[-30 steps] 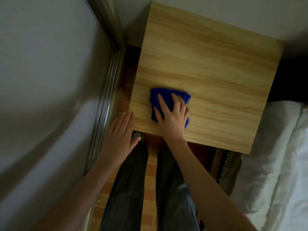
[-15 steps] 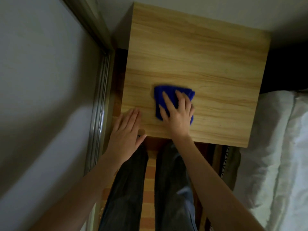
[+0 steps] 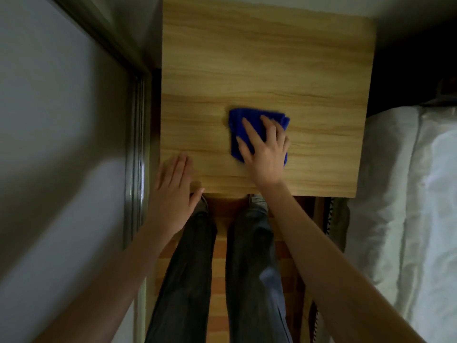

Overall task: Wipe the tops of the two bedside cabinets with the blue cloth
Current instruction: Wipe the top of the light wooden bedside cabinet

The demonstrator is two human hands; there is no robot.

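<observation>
Right hand (image 3: 265,154) pressed flat, fingers spread, on the folded blue cloth (image 3: 249,127) — no closed grip, just palm pressure — near the front of the light wooden bedside cabinet (image 3: 267,65). Left hand (image 3: 173,194) open, resting on its front-left corner. White bedding (image 3: 408,194) alongside.

Your blue cloth (image 3: 237,125) lies bunched and flat on the light wood-grain top of the bedside cabinet (image 3: 267,58), slightly right of centre and nearer the front edge, partly covered from above.
</observation>
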